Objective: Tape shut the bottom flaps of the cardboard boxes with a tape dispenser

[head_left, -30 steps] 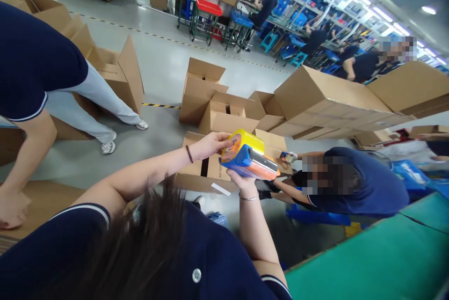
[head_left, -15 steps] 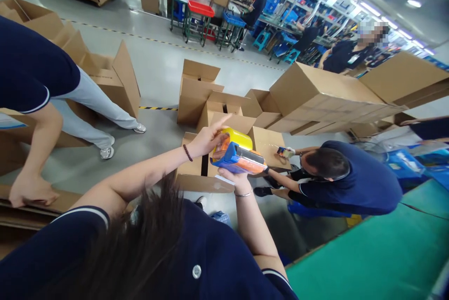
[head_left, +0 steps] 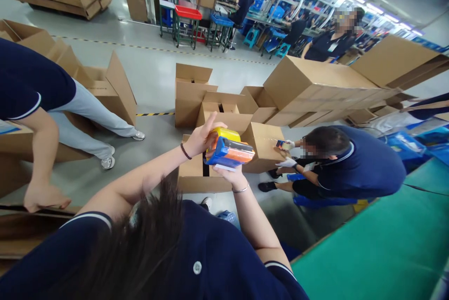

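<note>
I hold a yellow, blue and orange tape dispenser point(head_left: 229, 148) in front of my chest. My right hand point(head_left: 228, 175) grips it from below. My left hand point(head_left: 200, 137) presses on its left side at the tape roll, thumb raised and fingers curled on it. Below the dispenser on the floor sits a cardboard box point(head_left: 192, 176) with its flaps folded shut. A crouching person point(head_left: 345, 162) in white gloves holds another box point(head_left: 262, 145) just to the right.
Open cardboard boxes point(head_left: 191, 87) stand on the grey floor ahead, and a large box stack point(head_left: 315, 87) to the right. A person point(head_left: 31, 103) leans on flat cardboard point(head_left: 21, 225) at left. A green surface point(head_left: 379, 253) lies lower right. Workers sit at benches behind.
The dispenser and both my hands have drifted slightly left and lower in view as my head tilted. The crouching person moved nearer to the box with gloved hands on it.
</note>
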`<state>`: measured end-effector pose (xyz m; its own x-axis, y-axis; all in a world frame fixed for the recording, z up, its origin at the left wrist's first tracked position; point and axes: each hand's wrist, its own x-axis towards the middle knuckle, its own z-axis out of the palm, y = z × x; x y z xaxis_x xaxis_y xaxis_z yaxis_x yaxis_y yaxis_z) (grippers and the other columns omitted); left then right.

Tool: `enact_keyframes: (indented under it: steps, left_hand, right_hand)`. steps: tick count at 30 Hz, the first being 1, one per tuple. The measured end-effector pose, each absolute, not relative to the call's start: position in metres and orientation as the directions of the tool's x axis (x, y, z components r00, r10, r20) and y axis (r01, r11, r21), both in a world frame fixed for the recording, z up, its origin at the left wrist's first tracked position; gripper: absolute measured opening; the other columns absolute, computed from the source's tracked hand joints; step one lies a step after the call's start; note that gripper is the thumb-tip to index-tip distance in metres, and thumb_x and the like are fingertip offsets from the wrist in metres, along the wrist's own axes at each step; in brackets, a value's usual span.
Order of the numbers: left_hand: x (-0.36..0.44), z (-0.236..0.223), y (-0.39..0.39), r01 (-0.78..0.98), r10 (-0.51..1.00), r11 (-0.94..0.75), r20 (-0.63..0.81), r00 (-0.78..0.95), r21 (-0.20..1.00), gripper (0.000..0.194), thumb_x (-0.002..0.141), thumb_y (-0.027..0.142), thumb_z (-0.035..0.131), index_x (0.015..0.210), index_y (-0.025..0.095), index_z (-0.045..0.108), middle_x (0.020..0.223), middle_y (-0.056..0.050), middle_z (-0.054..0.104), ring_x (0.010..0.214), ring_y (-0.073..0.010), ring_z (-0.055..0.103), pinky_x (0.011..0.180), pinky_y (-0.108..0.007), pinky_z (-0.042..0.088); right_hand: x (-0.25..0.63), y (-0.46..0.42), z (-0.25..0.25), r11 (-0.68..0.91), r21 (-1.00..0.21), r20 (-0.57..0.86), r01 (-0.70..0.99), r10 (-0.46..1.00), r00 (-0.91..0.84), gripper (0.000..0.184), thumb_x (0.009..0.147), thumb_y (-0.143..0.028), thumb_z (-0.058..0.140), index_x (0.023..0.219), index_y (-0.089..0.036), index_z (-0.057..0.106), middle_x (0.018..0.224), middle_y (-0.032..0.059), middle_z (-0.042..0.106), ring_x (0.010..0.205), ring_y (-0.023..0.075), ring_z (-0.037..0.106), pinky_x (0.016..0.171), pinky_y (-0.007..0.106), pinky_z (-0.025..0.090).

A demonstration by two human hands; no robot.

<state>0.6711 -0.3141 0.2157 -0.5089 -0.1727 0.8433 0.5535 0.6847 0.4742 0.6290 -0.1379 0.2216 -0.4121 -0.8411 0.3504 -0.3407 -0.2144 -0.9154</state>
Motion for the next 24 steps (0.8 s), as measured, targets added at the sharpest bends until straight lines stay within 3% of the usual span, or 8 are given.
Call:
enact_keyframes:
  steps: [4,10,14,17,24]
  left_hand:
    - [0.673,0.218,-0.316,0.570,-0.139,0.719,0.886,-0.442,0.397,0.073,0.101,0.027,0.045,0.156,0.032,-0.003,0.121,-0.006,0.068,0.107,-0.0136,0.066,0.089,-0.027,0.052]
    - [0.686,0.229,-0.318,0.505,-0.172,0.597,0.715,-0.678,0.623,0.070,0.100,0.033,0.046,0.157,0.028,0.006,0.120,-0.010,0.068,0.102,-0.0170,0.070,0.086,-0.028,0.056]
    - [0.685,0.227,-0.317,0.576,-0.180,0.614,0.806,-0.564,0.540,0.069,0.100,0.032,0.048,0.156,0.036,0.008,0.118,-0.005,0.070,0.110,-0.0175,0.067,0.095,-0.033,0.055]
    - [0.682,0.222,-0.316,0.612,-0.162,0.624,0.847,-0.507,0.486,0.073,0.100,0.031,0.050,0.157,0.035,0.005,0.117,-0.004,0.071,0.117,-0.0186,0.063,0.100,-0.037,0.053]
    - [0.683,0.218,-0.315,0.646,-0.175,0.596,0.863,-0.475,0.477,0.075,0.098,0.031,0.054,0.157,0.037,0.008,0.122,-0.003,0.069,0.120,-0.0181,0.060,0.101,-0.034,0.054]
  right_hand:
    - [0.630,-0.138,0.226,-0.185,-0.938,0.305,-0.292,-0.841,-0.447,0.036,0.070,-0.046,0.083,0.092,-0.022,0.069,0.088,0.0062,0.072,0.081,0.0244,0.069,0.083,0.043,0.059]
    - [0.627,-0.135,0.224,-0.107,-0.966,0.219,-0.234,-0.818,-0.532,0.048,0.062,-0.046,0.087,0.096,-0.019,0.067,0.086,0.0066,0.071,0.083,0.0259,0.069,0.085,0.044,0.058]
    - [0.625,-0.137,0.222,-0.048,-0.973,0.164,-0.226,-0.833,-0.528,0.044,0.066,-0.052,0.083,0.093,-0.019,0.070,0.086,0.0068,0.072,0.086,0.0272,0.069,0.085,0.043,0.058]
    - [0.625,-0.138,0.223,-0.051,-0.970,0.173,-0.239,-0.832,-0.527,0.044,0.068,-0.054,0.081,0.092,-0.019,0.071,0.088,0.0067,0.072,0.088,0.0273,0.069,0.087,0.043,0.058]
    - [0.624,-0.136,0.225,-0.042,-0.959,0.180,-0.279,-0.855,-0.487,0.035,0.071,-0.049,0.080,0.086,-0.019,0.071,0.078,0.0054,0.069,0.080,0.0256,0.068,0.085,0.043,0.057]
